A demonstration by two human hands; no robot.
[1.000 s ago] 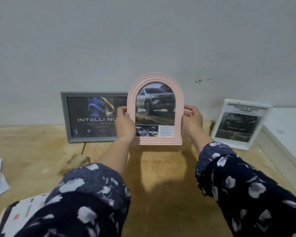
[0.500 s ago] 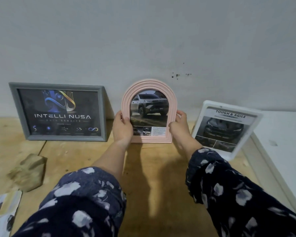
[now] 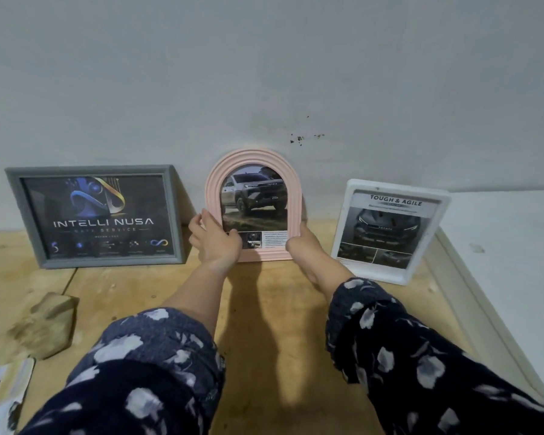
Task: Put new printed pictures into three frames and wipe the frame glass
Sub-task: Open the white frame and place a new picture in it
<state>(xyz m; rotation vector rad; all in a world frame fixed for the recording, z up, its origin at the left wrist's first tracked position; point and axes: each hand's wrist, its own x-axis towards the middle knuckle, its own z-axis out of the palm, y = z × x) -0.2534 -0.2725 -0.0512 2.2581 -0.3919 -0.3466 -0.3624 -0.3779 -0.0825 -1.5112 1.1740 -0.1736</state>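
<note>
A pink arched frame (image 3: 253,171) with a truck picture stands upright against the wall at the back middle of the wooden table (image 3: 264,324). My left hand (image 3: 215,241) grips its lower left side and my right hand (image 3: 303,246) holds its lower right corner. A grey frame (image 3: 95,216) with a dark "Intelli Nusa" print leans on the wall to the left. To the right leans a white frame (image 3: 390,230) with a car print headed "Tough & Agile".
A crumpled tan cloth (image 3: 44,324) lies on the table at the left. Printed paper (image 3: 4,400) sits at the bottom left corner. A white raised surface (image 3: 509,262) borders the table on the right.
The pink frame went from held up in the air back down to the table against the wall, between the other two frames. Both hands stayed on it.
</note>
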